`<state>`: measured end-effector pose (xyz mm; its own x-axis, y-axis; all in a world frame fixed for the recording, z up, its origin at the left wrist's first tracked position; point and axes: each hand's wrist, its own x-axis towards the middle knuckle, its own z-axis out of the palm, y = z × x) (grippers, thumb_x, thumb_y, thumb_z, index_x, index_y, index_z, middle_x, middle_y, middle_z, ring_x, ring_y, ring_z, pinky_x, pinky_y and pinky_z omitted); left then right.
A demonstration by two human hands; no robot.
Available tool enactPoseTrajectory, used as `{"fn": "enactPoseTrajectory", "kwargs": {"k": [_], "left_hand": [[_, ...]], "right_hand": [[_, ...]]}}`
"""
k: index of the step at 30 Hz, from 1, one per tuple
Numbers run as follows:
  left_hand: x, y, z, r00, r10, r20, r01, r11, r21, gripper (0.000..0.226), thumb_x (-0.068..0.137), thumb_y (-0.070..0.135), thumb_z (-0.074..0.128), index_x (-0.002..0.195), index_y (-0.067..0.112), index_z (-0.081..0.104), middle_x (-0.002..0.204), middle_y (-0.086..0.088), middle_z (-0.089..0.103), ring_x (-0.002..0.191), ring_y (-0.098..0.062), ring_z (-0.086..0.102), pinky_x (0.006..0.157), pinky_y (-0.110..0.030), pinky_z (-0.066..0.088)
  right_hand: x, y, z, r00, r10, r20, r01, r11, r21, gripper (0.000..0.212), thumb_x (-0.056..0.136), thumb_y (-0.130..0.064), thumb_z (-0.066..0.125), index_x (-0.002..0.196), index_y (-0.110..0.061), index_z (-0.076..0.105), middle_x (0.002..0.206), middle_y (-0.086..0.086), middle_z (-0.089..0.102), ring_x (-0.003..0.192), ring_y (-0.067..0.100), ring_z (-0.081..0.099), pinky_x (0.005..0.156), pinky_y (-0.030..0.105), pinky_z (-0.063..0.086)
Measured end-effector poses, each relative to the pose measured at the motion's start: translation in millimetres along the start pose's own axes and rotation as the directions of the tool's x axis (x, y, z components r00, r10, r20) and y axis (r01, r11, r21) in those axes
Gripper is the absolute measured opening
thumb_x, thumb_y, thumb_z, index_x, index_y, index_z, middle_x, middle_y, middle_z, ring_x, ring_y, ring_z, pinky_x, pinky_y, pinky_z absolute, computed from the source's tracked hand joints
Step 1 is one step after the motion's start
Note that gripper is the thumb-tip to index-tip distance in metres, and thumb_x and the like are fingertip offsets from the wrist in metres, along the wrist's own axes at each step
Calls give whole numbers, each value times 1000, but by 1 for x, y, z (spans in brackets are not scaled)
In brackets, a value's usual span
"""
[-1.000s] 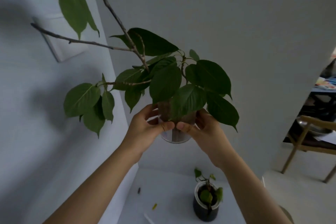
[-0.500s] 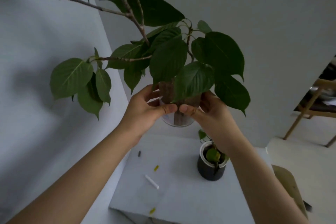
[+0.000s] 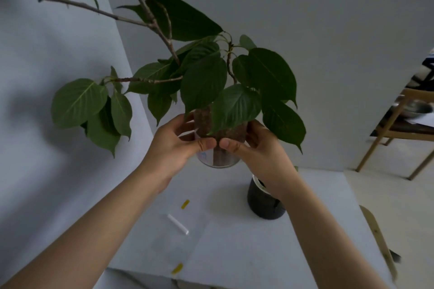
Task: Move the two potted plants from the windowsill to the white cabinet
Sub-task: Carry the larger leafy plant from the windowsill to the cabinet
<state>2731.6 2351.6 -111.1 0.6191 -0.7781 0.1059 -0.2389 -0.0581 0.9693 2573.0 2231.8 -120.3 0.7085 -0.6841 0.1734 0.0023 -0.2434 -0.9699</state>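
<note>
Head view: clear pot [image 3: 218,159] clamped between left hand [image 3: 173,148] and right hand [image 3: 258,148], lowered since earlier toward white cabinet [image 3: 234,241]; black pot [image 3: 265,204] at 4 o'clock already placed.

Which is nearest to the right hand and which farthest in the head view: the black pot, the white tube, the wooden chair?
From the right hand:
1. Black pot: just below the wrist, on the white cabinet.
2. White tube: lower left, lying on the cabinet top.
3. Wooden chair: far right, on the floor beyond the cabinet.
</note>
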Motion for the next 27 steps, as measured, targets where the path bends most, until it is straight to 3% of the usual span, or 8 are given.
{"fn": "enactPoseTrajectory", "kwargs": {"k": [2, 4, 7, 14, 20, 24, 27], "left_hand": [[0, -17, 0, 1000, 2, 6, -2, 1000, 5, 64, 62, 35, 89, 121, 37, 64, 114, 20, 72, 105, -6, 69, 88, -29, 56], [-1, -32, 0, 1000, 1, 12, -1, 1000, 6, 62, 64, 33, 88, 121, 37, 64, 114, 20, 72, 104, -6, 70, 87, -28, 55], [-3, -57, -1, 1000, 2, 19, -2, 1000, 11, 64, 62, 35, 89, 122, 35, 64, 116, 17, 72, 106, -7, 69, 88, -29, 55], [-6, -99, -2, 999, 15, 38, -14, 1000, -18, 76, 49, 47, 87, 119, 31, 65, 113, 15, 74, 103, -3, 69, 83, -21, 56], [-9, -143, 2, 999, -19, 33, 20, 999, -41, 75, 49, 45, 90, 119, 34, 65, 115, 13, 73, 108, -8, 68, 94, -36, 56], [-8, -168, 4, 998, -55, 31, 56, 997, -54, 58, 58, 32, 92, 108, 45, 67, 114, 17, 73, 111, -10, 67, 97, -45, 54], [-8, -183, 7, 998, -59, 31, 61, 996, -60, 55, 61, 27, 91, 105, 48, 66, 112, 20, 73, 107, -3, 67, 96, -41, 55]], "right_hand": [[-2, 13, 6, 1000, 14, 5, -14, 1000, -5, 86, 61, -56, 77, 135, -19, 54, 130, -11, 65, 121, 8, 62, 94, 20, 56], [-5, 26, 13, 1000, 25, 8, -25, 1000, -14, 68, 63, -56, 77, 122, -32, 54, 115, -27, 61, 105, -11, 60, 78, 3, 51], [-7, 49, 22, 999, 32, 13, -31, 997, -66, 44, 77, -41, 81, 107, -44, 50, 104, -37, 53, 86, -30, 54, 67, -6, 41], [-9, 91, 37, 999, 45, 22, -42, 993, -110, 52, 82, -35, 80, 127, -32, 53, 111, -32, 57, 106, -11, 54, 75, -3, 44], [-12, 131, 49, 994, 98, 44, -94, 992, -83, 61, 82, -31, 82, 135, -29, 53, 117, -32, 56, 106, -19, 49, 76, -5, 41], [-14, 151, 55, 991, 123, 50, -119, 990, -78, 70, 80, -31, 82, 142, -25, 51, 137, -15, 60, 126, -2, 51, 90, 4, 40], [-17, 161, 59, 989, 141, 34, -138, 989, -61, 65, 80, -27, 83, 138, -26, 53, 122, -29, 58, 111, -20, 52, 77, -6, 40]]}}
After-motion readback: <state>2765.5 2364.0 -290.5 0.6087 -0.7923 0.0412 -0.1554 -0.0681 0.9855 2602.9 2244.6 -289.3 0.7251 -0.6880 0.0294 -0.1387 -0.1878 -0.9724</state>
